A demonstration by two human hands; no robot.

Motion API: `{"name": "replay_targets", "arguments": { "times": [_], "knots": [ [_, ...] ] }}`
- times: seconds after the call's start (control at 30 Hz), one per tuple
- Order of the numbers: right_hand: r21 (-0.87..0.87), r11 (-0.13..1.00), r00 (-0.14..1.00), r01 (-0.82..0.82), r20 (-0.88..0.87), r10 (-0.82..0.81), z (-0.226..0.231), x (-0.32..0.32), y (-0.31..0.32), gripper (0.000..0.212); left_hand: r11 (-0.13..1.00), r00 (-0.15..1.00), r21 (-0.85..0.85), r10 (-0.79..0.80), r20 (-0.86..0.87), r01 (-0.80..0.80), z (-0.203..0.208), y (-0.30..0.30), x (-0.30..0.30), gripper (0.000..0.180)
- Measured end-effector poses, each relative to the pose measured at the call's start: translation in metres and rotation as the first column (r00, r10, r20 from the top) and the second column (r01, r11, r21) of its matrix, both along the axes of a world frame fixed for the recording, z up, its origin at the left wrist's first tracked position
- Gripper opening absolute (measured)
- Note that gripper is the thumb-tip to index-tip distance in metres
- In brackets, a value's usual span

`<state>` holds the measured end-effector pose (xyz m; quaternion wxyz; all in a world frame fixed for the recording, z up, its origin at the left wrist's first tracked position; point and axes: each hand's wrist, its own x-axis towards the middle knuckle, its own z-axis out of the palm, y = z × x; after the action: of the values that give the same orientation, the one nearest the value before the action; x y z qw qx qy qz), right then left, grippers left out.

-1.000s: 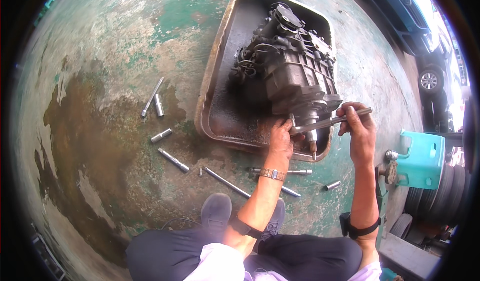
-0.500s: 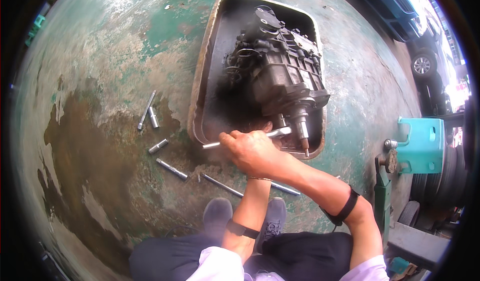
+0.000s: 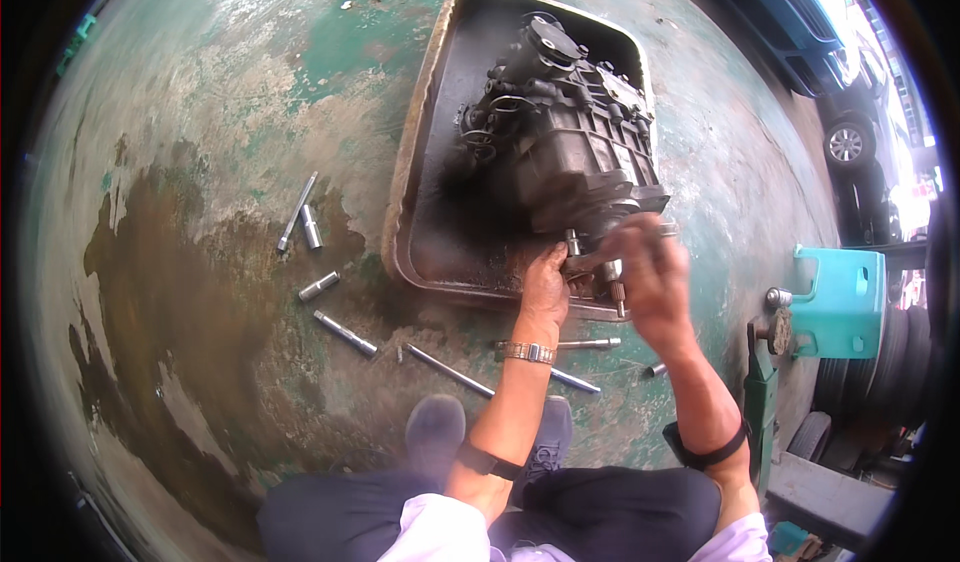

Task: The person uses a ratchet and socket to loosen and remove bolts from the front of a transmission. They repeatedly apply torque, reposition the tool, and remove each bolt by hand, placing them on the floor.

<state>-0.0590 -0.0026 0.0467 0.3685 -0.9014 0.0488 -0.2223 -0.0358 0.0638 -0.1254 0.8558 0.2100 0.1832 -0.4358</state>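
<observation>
A grey metal gearbox (image 3: 580,142) lies in a worn metal tray (image 3: 405,212), its splined shaft (image 3: 619,292) pointing toward me. Beside that shaft, my left hand (image 3: 545,287) closes its fingers around the head end of a ratchet wrench, below a socket or extension (image 3: 573,242) that meets the gearbox's near face. My right hand (image 3: 655,272), smeared by motion, is wrapped around the handle of the ratchet wrench (image 3: 668,229), which now points to the right. The hands hide most of the wrench.
Left of the tray, loose sockets (image 3: 320,286) and extension bars (image 3: 345,333) lie on the stained green floor. More bars (image 3: 588,343) lie near my shoes (image 3: 435,427). At right are a turquoise stool (image 3: 840,302), a green metal stand (image 3: 764,402), tyres and parked cars (image 3: 845,142).
My right hand has swung the wrench handle from the left across to the right. My left hand, mostly hidden behind the right one before, now shows at the wrench head.
</observation>
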Motion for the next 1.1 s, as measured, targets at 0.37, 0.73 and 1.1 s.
{"name": "replay_targets", "arguments": {
  "times": [0.37, 0.73, 1.1],
  "knots": [
    [0.737, 0.544, 0.883, 0.401, -0.153, -0.444, -0.003, -0.007, -0.051, 0.016, 0.976, 0.988, 0.205, -0.096, 0.123, 0.069, 0.010, 0.001, 0.009, 0.020],
    [-0.196, 0.877, 0.826, -0.438, -0.473, 0.306, -0.046, 0.053, 0.076, 0.011, 0.991, 0.926, -0.026, 0.131, 0.354, -0.130, -0.005, 0.027, -0.006, 0.016],
    [0.322, 0.943, 0.968, 0.085, -0.250, -0.002, -0.001, -0.006, 0.001, 0.015, 0.991, 0.996, 0.115, -0.070, 0.057, 0.063, 0.011, 0.007, 0.010, 0.016]
  ]
}}
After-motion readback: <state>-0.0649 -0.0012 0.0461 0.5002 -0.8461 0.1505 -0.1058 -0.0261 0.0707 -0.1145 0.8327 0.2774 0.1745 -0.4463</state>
